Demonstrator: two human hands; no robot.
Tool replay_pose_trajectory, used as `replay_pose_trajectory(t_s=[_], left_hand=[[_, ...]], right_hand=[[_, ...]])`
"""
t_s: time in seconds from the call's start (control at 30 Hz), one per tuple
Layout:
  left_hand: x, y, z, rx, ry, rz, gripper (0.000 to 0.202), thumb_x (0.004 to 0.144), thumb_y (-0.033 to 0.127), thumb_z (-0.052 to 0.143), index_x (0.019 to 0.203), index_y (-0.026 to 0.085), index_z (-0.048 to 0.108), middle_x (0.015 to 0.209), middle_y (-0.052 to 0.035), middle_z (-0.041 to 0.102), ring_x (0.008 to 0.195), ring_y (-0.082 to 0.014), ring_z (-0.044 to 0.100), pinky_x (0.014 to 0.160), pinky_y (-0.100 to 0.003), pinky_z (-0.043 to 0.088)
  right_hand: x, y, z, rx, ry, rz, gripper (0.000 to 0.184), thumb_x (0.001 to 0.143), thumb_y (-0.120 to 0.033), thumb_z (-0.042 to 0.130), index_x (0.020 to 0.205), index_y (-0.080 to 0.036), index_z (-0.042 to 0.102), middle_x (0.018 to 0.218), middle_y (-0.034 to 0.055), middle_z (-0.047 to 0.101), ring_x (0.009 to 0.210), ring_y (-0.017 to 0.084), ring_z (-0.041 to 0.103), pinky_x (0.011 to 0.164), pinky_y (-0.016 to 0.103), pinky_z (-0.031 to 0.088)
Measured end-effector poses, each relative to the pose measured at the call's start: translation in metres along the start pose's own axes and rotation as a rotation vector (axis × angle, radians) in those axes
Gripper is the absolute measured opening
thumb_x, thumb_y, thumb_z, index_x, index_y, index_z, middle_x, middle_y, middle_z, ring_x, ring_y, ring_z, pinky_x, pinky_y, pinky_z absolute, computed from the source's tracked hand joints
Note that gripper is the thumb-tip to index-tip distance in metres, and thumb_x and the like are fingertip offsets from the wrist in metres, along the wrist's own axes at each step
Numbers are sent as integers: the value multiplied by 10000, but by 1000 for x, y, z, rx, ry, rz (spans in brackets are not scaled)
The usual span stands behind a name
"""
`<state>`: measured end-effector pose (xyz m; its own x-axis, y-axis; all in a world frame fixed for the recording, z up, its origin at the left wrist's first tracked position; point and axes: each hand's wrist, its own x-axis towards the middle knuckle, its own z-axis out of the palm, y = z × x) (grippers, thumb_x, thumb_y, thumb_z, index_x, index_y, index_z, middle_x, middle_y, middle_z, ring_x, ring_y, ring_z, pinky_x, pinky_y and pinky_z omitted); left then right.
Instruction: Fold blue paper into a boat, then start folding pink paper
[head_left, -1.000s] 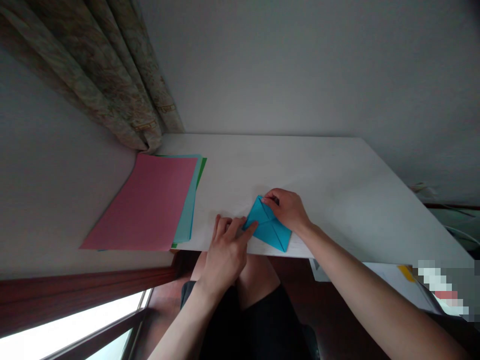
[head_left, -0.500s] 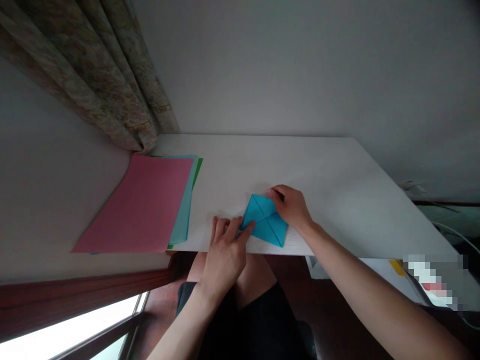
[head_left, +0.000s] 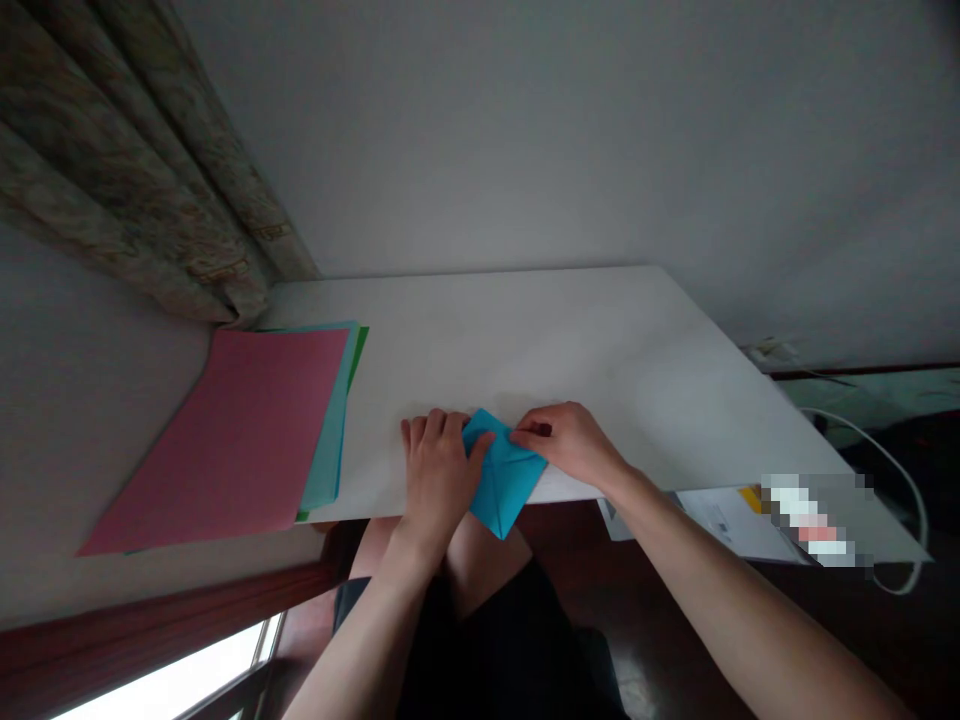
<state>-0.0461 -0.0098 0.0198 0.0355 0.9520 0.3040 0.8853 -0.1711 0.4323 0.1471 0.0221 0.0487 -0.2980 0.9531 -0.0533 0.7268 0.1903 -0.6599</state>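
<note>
A folded blue paper (head_left: 504, 482) lies at the near edge of the white table (head_left: 570, 340), its lower corner hanging over the edge. My left hand (head_left: 435, 470) rests on the paper's left side with fingers curled and the index finger pressing the paper. My right hand (head_left: 571, 442) pinches the paper's upper right edge between thumb and fingers.
A stack of coloured sheets, pink (head_left: 232, 430) on top of light blue and green, lies at the table's left. A patterned curtain (head_left: 127, 180) hangs at the far left. Papers (head_left: 712, 515) and a white cable (head_left: 892, 470) sit to the right, below the table.
The blue paper has been turned and pulled toward me, so it now overhangs the table edge. Both hands came nearer and closer together on it. The view shifted right.
</note>
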Motion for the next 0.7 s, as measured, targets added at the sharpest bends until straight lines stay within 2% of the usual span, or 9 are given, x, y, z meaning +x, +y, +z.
replay_pose_trajectory(t_s=[0.1, 0.17, 0.4, 0.6, 0.7], left_hand=[[3, -2, 7, -40, 18, 0, 144, 916, 322, 612, 923, 181, 644, 911, -85, 642, 916, -291, 569, 932, -504, 419], [2, -5, 9, -43, 23, 20, 120, 920, 307, 606, 891, 192, 628, 898, -74, 635, 907, -283, 563, 933, -492, 414], [-3, -4, 9, -1, 47, 53, 138, 949, 321, 568, 956, 199, 633, 936, -87, 629, 944, -292, 554, 942, -478, 410], [-5, -6, 6, 14, 26, 83, 204, 956, 377, 553, 942, 189, 631, 934, -92, 622, 922, -294, 539, 913, -476, 422], [-6, -7, 4, 43, -4, 93, 204, 955, 371, 556, 882, 192, 621, 908, -87, 614, 916, -293, 534, 917, -477, 421]], right_hand=[[7, 2, -11, 31, -122, -12, 129, 811, -302, 710, 713, -231, 754, 642, -27, 703, 606, 128, 616, 578, 241, 379], [5, 4, -18, 36, -136, -41, 122, 822, -283, 692, 737, -224, 756, 694, -14, 721, 640, 130, 628, 594, 238, 393], [-25, 13, -25, 89, -73, 14, 92, 814, -222, 698, 732, -212, 739, 742, 8, 737, 674, 142, 641, 638, 256, 428], [-37, 19, -16, -63, 13, -179, 85, 849, -194, 704, 772, -221, 728, 784, -2, 713, 783, 161, 634, 842, 346, 398], [-39, 21, -15, -86, 60, -178, 114, 862, -188, 688, 761, -228, 725, 783, -4, 704, 804, 168, 634, 862, 365, 388]])
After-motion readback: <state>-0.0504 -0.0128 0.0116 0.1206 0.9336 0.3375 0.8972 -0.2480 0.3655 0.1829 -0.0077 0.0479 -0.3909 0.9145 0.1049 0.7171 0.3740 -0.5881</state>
